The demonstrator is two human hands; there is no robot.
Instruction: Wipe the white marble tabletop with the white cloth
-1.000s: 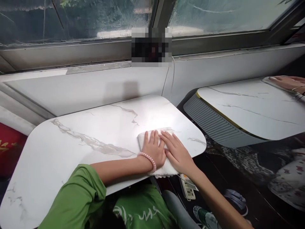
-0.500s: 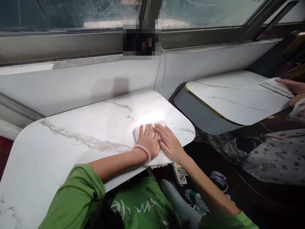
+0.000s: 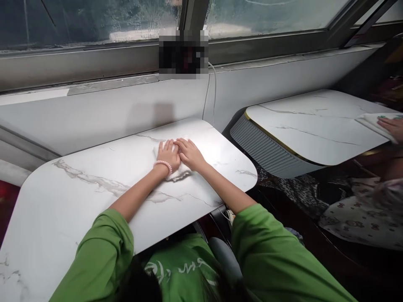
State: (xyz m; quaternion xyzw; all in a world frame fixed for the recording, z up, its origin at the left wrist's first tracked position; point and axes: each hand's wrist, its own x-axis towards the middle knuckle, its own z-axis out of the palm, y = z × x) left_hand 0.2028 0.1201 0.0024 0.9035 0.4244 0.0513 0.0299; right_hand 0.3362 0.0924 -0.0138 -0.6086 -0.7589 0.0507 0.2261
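Observation:
A white marble-patterned table [image 3: 78, 197] stretches in front of me under a window. My left hand [image 3: 168, 154], with a pink bead bracelet at the wrist, lies flat on a folded white cloth [image 3: 178, 173] near the table's far edge. My right hand [image 3: 189, 153] lies flat beside it on the same cloth, fingers touching the left hand's. Both hands press the cloth down; most of it is hidden beneath them. My sleeves are green.
A second marble table [image 3: 315, 130] with a grey ribbed edge stands to the right. Another person's hand [image 3: 390, 126] rests on a white cloth at its far right corner. A white cable [image 3: 215, 90] hangs down the wall below the window sill.
Both hands have pushed the cloth away from me, from the table's near right edge to its far side by the wall. The other person's hand has shifted right.

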